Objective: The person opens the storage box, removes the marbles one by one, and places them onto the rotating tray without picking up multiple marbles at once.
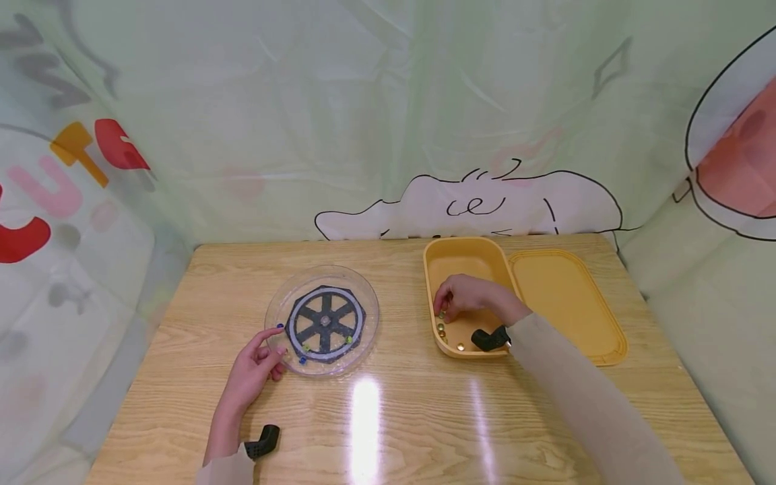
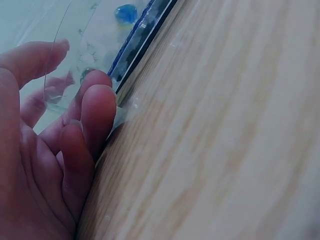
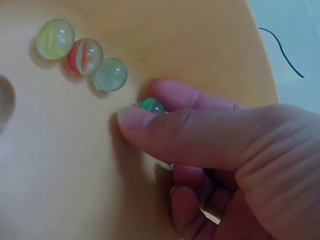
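Note:
A clear round dish (image 1: 368,296) with a dark spoked wheel pattern (image 1: 325,320) inside lies on the left of the table. My left hand (image 1: 248,370) holds its near-left rim, thumb and fingers on either side of the clear edge. Blue marbles (image 1: 302,361) and yellow-green marbles (image 1: 349,340) rest in the dish. Inside a yellow box (image 1: 429,269) on the right, my right hand (image 1: 465,294) pinches a green marble (image 3: 150,104) between thumb and index finger. Beside it in the box lie a yellowish marble (image 3: 55,39), a red-streaked marble (image 3: 85,56) and a pale green marble (image 3: 110,74).
A flat yellow lid (image 1: 560,303) lies against the box's right side. Each wrist carries a black camera mount (image 1: 263,442). Behind the wooden table (image 1: 412,417) hangs a printed curtain (image 1: 291,135).

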Tool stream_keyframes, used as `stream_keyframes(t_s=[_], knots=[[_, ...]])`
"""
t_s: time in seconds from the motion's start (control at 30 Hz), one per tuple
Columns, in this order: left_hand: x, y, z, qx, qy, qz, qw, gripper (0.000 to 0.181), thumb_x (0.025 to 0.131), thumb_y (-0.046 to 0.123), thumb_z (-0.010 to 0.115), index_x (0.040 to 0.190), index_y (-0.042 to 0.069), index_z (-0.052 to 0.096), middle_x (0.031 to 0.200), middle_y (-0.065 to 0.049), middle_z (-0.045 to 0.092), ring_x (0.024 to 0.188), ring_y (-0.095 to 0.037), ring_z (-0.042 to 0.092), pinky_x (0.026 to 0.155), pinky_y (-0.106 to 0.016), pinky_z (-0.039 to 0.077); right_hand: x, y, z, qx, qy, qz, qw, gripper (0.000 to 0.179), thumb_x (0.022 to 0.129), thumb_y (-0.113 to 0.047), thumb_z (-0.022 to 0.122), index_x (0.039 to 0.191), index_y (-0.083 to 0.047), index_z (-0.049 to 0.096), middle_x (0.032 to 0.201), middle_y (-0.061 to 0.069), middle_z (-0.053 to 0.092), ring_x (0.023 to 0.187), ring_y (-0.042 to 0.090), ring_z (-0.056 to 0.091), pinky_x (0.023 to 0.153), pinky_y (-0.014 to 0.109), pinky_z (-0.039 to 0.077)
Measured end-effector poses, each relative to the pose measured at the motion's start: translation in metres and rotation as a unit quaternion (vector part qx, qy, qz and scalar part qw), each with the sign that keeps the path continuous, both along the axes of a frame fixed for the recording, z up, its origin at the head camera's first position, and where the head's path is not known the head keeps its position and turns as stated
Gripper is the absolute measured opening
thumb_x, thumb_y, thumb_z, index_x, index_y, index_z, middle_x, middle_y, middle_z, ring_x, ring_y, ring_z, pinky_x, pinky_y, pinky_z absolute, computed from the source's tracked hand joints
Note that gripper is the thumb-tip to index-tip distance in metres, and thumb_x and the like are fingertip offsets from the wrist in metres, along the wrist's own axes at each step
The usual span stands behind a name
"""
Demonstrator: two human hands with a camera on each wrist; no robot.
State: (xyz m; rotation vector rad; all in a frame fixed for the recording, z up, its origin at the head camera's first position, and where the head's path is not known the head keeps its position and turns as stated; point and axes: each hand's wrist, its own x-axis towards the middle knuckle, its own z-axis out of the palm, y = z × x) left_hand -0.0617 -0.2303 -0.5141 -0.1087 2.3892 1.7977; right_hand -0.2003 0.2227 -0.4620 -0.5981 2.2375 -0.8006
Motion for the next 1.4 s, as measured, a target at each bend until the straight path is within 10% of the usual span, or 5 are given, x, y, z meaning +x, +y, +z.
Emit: stream_keyframes(t_s=[0.8,1.4], knots=[[0.004,-0.001,-0.001,0.000,-0.009,0.009,0.9999,0.040,0.099,0.012,0.063,0.138,0.012,0.054,0.075,-0.014,0.064,0.058,-0.020,0.060,0.058,-0.030,0.054,0.006,0.009,0.012,-0.061,0.061,-0.040,0.9955,0.014,0.082,-0.004,0.079,0.095,-0.005,0.077,0.082,-0.001,0.069,0.077,0.015,0.059,0.074,0.029,0.049],[0.000,0.000,0.002,0.001,0.000,-0.001,1.0000,0.040,0.099,0.013,0.064,0.138,0.011,0.054,0.075,-0.013,0.065,0.058,-0.021,0.061,0.058,-0.030,0.054,0.028,0.007,0.036,-0.118,0.171,-0.124,0.9704,0.015,0.090,-0.009,0.074,0.104,-0.004,0.075,0.095,0.001,0.072,0.085,0.019,0.059,0.076,0.031,0.047]])
